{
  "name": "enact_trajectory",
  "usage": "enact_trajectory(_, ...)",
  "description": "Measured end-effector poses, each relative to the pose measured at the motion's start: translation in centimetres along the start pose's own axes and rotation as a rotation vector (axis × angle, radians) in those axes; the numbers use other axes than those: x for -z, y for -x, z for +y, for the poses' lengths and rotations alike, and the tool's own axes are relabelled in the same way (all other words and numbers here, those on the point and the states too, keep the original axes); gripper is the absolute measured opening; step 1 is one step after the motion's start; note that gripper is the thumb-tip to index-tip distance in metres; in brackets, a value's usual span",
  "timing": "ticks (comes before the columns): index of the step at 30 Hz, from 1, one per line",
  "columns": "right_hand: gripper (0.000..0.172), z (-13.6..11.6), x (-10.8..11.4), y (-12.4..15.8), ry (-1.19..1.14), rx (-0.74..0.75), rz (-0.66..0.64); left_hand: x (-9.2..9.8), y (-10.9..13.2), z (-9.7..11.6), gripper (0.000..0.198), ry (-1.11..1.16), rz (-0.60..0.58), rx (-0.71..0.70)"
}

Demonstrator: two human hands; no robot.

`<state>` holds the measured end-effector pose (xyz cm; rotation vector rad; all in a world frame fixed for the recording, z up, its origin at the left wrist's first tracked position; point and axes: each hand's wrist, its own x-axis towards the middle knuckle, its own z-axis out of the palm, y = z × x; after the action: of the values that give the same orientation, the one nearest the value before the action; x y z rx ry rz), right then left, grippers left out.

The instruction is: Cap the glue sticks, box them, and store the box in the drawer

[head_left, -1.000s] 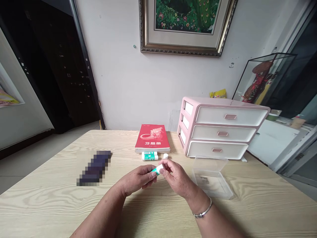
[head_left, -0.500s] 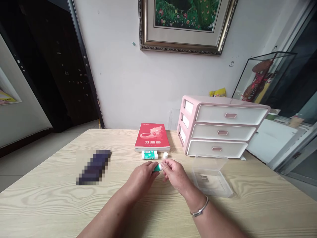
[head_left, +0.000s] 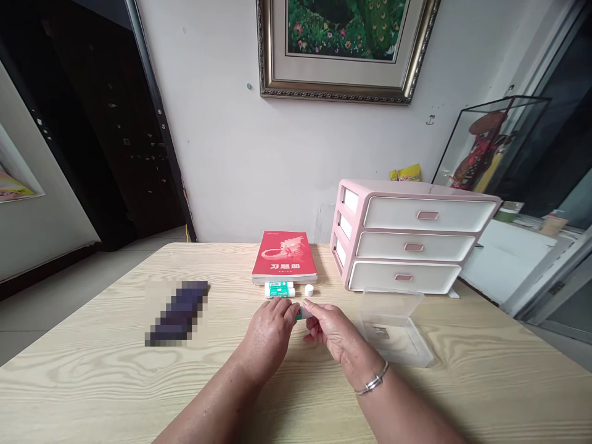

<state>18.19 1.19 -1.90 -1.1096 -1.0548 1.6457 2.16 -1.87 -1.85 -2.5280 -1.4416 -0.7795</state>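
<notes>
While clenching a green-and-white glue stick (head_left: 301,313) between the fingers (head_left: 289,310) of the left hand (head_left: 268,338) and right hand (head_left: 335,333), just above the tabletop (head_left: 115,376), with a second glue stick (head_left: 279,289) and white cap (head_left: 309,290) lying at twelve o'clock, just beside a red workbook (head_left: 284,257).

glue stick (head_left: 301,314): showing green and white | exercise book (head_left: 284,254): showing red, pale pink dragon across the cover | drawer unit (head_left: 407,246): showing pink frame, white fronts | table (head_left: 92,376): showing pale yellow wood, wavy grain running across | painting (head_left: 346,31): showing deep green foliage, pink flowers
</notes>
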Motion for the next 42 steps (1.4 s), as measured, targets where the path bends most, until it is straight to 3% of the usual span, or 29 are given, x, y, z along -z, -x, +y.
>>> enact_trajectory(3,0.042,-0.1,-0.1,0.1,0.129,0.064,0.024,-0.1,0.0,-0.1,0.020,0.128,-0.040,0.133)
enact_trajectory(6,0.046,-0.2,0.2,0.3,0.379,0.270,0.061,-0.1,-0.1,-0.7,0.018,0.416,-0.087,0.270)
enact_trajectory(9,0.041,-0.4,0.9,0.6,0.596,0.463,0.019,0.3,-0.1,-1.7,0.016,0.672,-0.125,0.285)
enact_trajectory(12,0.032,-0.7,1.4,0.6,0.714,0.543,-0.072,0.7,-0.2,-2.5,0.021,0.778,-0.193,0.273)
enact_trajectory(16,0.028,-0.6,1.2,0.3,0.666,0.480,-0.110,0.3,-0.1,-2.6,0.021,0.775,-0.196,0.272)
enact_trajectory(19,0.033,-0.3,0.6,0.0,0.590,0.338,-0.014,-0.5,0.0,-2.2,0.021,0.687,-0.152,0.288)
enact_trajectory(22,0.038,-0.1,0.3,-0.1,0.560,0.288,0.051,-0.9,0.3,-1.7,0.025,0.612,-0.143,0.299)
enact_trajectory(25,0.043,-0.1,0.2,0.0,0.505,0.305,0.043,-0.5,0.2,-1.2,0.027,0.662,-0.151,0.316)
enact_trajectory(28,0.048,-0.1,0.2,0.3,0.435,0.373,0.006,0.5,0.0,-0.9,0.024,0.820,-0.159,0.427)
enact_trajectory(33,0.049,0.0,0.5,0.1,0.416,0.417,0.023,1.7,-0.4,-1.0,0.051,1.020,-0.069,0.674)
enact_trajectory(42,0.047,0.9,0.4,-0.2,0.460,0.431,0.008,0.9,-0.3,-1.7,0.051,1.167,0.037,0.775)
